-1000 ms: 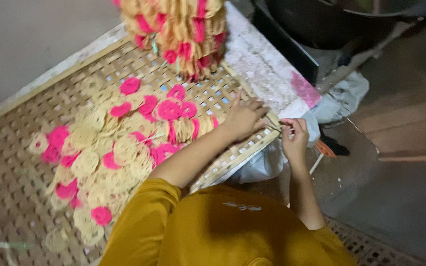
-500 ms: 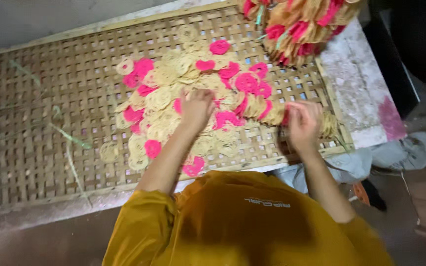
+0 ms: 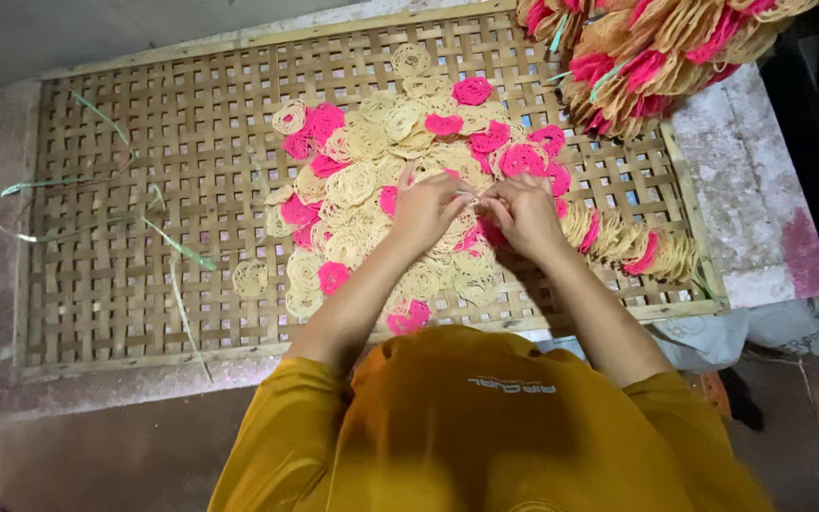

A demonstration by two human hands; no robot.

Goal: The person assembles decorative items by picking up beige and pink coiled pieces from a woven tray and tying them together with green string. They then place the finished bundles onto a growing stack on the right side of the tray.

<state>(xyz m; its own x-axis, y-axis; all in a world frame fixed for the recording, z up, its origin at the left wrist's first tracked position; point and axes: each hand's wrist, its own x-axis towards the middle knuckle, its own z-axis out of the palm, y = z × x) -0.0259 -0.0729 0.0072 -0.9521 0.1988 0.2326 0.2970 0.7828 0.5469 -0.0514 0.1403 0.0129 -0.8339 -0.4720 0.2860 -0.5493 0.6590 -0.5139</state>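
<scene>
Crackers (image 3: 372, 180), thin lacy coils in pale yellow and bright pink, lie spread in a loose heap on the woven bamboo tray (image 3: 116, 256). Both hands meet over the middle of that heap: the left hand (image 3: 426, 210) and right hand (image 3: 526, 213) each have fingertips pinched shut on a thin pale strand between them (what it is I cannot tell). A tied bundle of crackers (image 3: 656, 57) rests at the tray's far right corner.
</scene>
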